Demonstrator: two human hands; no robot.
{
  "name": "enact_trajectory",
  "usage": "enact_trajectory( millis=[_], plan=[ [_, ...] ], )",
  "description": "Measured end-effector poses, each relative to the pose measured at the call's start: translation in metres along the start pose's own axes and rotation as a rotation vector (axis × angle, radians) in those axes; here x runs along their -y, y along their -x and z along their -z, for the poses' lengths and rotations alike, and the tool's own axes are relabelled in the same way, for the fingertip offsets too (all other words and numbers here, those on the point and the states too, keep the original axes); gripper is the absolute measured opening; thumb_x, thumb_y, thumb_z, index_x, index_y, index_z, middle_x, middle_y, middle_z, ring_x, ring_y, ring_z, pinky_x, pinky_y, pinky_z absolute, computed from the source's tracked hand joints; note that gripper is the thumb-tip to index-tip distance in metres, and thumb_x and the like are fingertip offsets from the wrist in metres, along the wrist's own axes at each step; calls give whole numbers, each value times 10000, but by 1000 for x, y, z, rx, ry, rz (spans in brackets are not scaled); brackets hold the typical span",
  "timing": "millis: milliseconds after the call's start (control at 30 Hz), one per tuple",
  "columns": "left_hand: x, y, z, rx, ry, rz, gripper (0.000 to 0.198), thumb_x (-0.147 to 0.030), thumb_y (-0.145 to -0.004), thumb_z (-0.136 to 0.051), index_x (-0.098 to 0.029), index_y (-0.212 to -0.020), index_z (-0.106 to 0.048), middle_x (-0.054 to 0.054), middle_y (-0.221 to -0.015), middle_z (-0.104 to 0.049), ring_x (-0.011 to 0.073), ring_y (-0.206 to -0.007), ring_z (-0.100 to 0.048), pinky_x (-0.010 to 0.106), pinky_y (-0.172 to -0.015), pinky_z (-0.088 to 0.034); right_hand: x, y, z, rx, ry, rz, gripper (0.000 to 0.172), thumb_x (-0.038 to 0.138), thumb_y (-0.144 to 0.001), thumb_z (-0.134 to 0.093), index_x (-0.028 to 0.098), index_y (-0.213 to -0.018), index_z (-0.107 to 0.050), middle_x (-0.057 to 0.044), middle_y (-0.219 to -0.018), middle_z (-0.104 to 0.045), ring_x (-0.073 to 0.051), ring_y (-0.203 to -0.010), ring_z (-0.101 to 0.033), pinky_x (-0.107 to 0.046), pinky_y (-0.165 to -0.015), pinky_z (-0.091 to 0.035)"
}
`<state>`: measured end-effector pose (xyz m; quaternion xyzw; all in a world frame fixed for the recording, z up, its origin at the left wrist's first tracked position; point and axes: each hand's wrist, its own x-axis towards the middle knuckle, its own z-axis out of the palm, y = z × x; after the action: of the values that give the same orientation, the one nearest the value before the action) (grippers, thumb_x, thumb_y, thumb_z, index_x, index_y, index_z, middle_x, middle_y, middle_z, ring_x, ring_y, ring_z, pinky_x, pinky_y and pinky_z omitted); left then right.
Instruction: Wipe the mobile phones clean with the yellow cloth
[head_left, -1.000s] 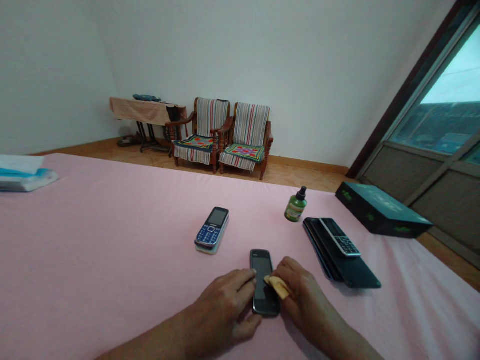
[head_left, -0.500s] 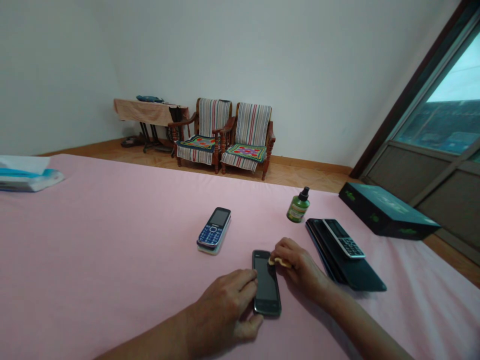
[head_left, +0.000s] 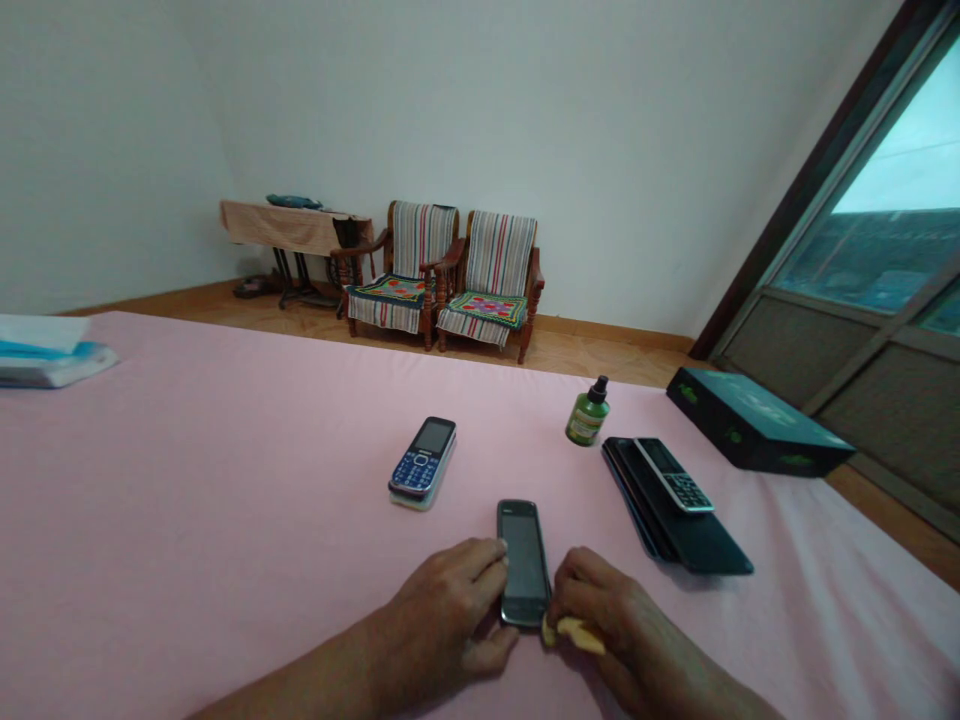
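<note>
A dark touchscreen phone lies face up on the pink cloth in front of me. Along its left edge rest the fingers of my left hand, thumb near the bottom corner, steadying it. My right hand pinches a folded yellow cloth against the phone's lower right corner. Farther off to the left, a blue keypad phone lies on top of another pale-edged one. On the right, a silver and black keypad phone sits on a stack of dark flat devices.
A green spray bottle stands behind the stack. Beyond it is a black and green box. A white and blue package lies at the far left of the pink-covered surface. Two wooden chairs stand by the wall.
My right hand has slid the yellow cloth down the phone's right edge, from near the top to the lower corner. My left hand keeps its place. The view has shifted slightly.
</note>
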<state>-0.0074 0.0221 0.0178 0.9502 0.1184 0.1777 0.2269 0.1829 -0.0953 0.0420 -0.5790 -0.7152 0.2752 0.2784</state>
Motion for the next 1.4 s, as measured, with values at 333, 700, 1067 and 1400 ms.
enact_trajectory(
  millis=[333, 700, 1067, 1400],
  plan=[
    [4, 0, -2, -14, 5, -9, 334, -126, -747, -667, -163, -1074, -614, 109, -1122, -636, 249, -992, -630, 335, -903, -527, -31, -54, -5, -431, 201, -103, 205, -4, -807, -506, 157, -753, -621, -41, -754, -558, -182, -723, -533, -271, -634, -378],
    [1, -2, 0, -8, 34, 4, 258, -88, -729, -668, -175, -969, -628, 68, -1005, -648, 223, -912, -621, 303, -849, -532, -17, -85, -22, -355, 226, -50, 288, -63, -753, -498, 170, -718, -664, -38, -797, -566, -179, -820, -509, -260, -696, -378],
    [2, 0, -1, -35, 54, 2, 283, -95, -752, -650, -174, -1019, -602, 88, -1085, -627, 240, -989, -614, 330, -914, -509, -21, -69, -14, -368, 244, -58, 291, -83, -743, -475, 144, -746, -656, -67, -822, -556, -206, -841, -482, -294, -715, -373],
    [1, -3, 2, -90, 249, 81, 505, -48, -665, -673, -210, -1103, -482, 42, -1049, -568, 215, -973, -553, 324, -889, -479, 2, -27, -35, -265, 55, -12, 282, -50, -760, -498, 195, -804, -632, -54, -891, -577, -197, -849, -522, -289, -701, -402]
  ],
)
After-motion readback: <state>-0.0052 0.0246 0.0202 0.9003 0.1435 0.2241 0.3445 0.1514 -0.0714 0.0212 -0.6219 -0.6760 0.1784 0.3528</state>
